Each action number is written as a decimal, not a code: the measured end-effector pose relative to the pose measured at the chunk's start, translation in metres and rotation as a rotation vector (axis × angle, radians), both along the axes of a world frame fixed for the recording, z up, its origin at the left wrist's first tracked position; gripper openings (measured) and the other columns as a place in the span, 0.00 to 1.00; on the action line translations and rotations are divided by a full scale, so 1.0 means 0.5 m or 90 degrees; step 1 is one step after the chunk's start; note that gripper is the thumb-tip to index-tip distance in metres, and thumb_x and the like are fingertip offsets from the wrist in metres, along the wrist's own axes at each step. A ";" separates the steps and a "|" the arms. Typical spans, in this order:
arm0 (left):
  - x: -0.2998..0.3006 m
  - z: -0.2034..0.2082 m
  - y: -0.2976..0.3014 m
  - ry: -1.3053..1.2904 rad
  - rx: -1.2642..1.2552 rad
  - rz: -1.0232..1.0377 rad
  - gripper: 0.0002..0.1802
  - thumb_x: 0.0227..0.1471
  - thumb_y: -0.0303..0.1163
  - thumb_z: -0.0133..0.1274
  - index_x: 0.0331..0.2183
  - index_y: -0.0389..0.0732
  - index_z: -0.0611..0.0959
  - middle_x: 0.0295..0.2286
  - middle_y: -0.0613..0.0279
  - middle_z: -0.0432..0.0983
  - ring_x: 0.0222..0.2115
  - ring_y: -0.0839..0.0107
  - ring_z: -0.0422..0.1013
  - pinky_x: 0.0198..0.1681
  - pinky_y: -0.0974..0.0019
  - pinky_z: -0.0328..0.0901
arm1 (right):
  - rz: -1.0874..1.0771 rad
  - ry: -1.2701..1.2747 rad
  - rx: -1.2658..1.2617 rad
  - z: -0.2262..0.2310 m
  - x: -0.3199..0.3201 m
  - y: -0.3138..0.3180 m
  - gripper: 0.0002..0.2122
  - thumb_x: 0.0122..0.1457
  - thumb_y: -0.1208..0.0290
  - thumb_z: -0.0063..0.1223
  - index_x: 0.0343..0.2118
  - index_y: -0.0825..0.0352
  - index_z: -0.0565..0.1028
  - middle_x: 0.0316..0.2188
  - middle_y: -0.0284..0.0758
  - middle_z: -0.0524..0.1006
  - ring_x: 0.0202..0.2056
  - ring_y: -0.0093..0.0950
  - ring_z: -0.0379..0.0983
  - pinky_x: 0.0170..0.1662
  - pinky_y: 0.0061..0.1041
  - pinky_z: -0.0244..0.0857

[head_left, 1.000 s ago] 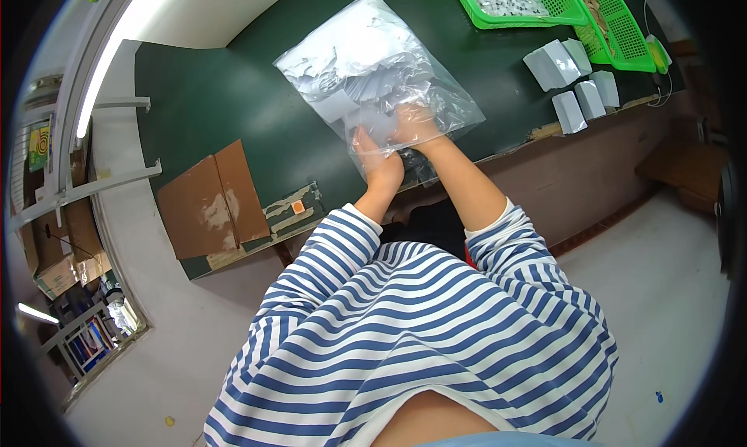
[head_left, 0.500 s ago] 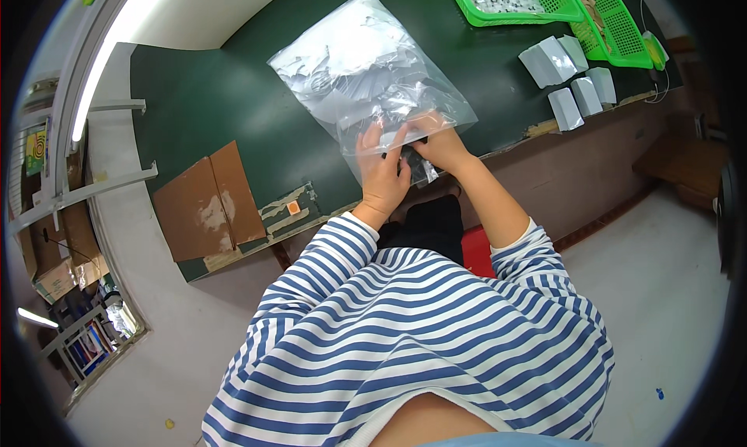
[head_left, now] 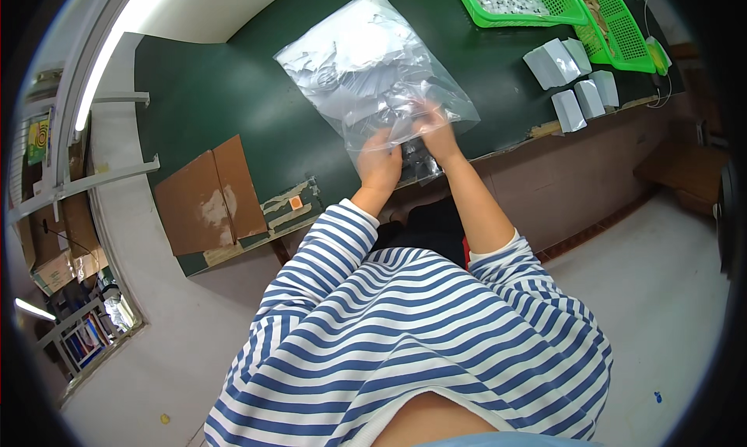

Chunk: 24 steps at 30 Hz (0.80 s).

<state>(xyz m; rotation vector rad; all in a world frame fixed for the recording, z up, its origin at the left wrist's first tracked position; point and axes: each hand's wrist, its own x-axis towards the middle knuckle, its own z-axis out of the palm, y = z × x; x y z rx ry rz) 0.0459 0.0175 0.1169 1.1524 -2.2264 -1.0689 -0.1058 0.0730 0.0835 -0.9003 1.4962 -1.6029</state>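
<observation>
One bare left hand (head_left: 379,169) and one blurred right hand (head_left: 437,138) are at the near end of a clear plastic bag (head_left: 447,97), film lying across the fingers of both; I cannot tell whether either is clamped on the film or only resting against it. The bag lies slanted on the dark green worktop (head_left: 218,97), its near end by the near edge, with white paper-like pieces (head_left: 346,46) massed toward the far end.

Thin film could tear if pulled hard, and loose pieces could slide out if that end dipped over the edge.

To the right sit white block-shaped packs (head_left: 551,64), and beyond them a green basket (head_left: 529,21) and another green basket (head_left: 634,54). At left lies a brown board (head_left: 198,202), with an orange-and-white sticker (head_left: 296,203) just right of it.

No label shows on the bag or packs; any print on the sticker is too small to read.
</observation>
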 end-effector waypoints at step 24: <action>0.085 0.096 0.074 0.283 0.880 0.043 0.27 0.60 0.22 0.56 0.58 0.30 0.68 0.48 0.42 0.76 0.47 0.50 0.79 0.47 0.51 0.77 | -0.357 -0.299 0.187 -0.037 -0.041 0.111 0.13 0.50 0.83 0.64 0.39 0.74 0.75 0.34 0.39 0.81 0.35 0.28 0.79 0.34 0.26 0.73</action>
